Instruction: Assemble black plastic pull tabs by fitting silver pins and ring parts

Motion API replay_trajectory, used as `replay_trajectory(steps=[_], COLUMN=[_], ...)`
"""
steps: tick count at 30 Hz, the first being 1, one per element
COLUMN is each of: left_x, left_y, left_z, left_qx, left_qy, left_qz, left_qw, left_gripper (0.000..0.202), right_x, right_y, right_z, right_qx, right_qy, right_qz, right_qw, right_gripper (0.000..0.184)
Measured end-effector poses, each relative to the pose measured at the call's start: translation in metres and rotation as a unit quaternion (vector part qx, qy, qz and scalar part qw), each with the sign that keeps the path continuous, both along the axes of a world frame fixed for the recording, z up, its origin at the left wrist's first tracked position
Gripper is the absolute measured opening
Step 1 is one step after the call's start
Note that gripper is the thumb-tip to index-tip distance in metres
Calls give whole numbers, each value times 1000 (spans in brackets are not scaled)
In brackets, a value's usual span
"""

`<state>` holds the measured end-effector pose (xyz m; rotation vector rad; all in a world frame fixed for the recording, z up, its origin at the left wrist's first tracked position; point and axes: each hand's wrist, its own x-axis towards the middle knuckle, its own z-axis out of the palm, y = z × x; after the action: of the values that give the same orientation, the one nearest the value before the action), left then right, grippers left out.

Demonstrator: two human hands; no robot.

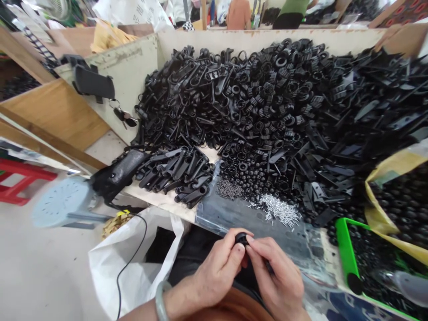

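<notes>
The grip of the left hand point(217, 266) is holding narrow, thumb and curled forefinger pinching a small black round part point(241, 238) that is sitting between the two hands, just in front of the near edge of the bench point(234, 214). The grip of the right hand point(277, 274) is meeting it from the other side, fingertips pressing close to its rim; whether a second piece is hiding between them, I cannot tell. For good control, the left hand should be doing the steadying and the right any fine adjusting, since a small curved piece could be slipping if both are pushing hard.

Sweeping left to right, a white sack point(110, 263) is standing open below the bench, and black lever-shaped parts point(180, 171) are lying in a loose cluster above it. Small dark pieces point(230, 189) are resting in a patch beyond the hands, with silver pins point(282, 210) spreading beside them, while a green tray point(341, 240) is standing farther right. Because the hands are working over the lap, leaning them towards the bench would be making a dropped piece easier to recover
</notes>
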<state>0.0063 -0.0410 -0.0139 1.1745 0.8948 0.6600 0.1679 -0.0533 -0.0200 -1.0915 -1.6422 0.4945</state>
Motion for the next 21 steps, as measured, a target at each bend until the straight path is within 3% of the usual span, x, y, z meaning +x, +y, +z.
replay_trajectory(steps=[5, 11, 14, 18, 21], left_x=[-3, -7, -10, -14, -14], left_y=[3, 7, 8, 6, 3], left_z=[5, 22, 30, 35, 33], left_qx=[-5, 101, 118, 120, 114], left_qy=[-13, 110, 143, 141, 155], left_qz=[-35, -60, -80, -128, -126], left_qw=[999, 987, 979, 974, 973], left_gripper=[46, 44, 47, 48, 48], right_x=[1, 2, 4, 3, -1], right_y=[-2, -10, -17, -19, -12], right_z=[1, 0, -2, -2, -2], right_qx=[-17, -30, -57, -125, -187], right_qy=[21, 20, 15, 129, 199], right_qz=[9, -13, -39, -67, -19], right_qw=[1000, 999, 998, 981, 962], right_gripper=[33, 34, 27, 14, 12])
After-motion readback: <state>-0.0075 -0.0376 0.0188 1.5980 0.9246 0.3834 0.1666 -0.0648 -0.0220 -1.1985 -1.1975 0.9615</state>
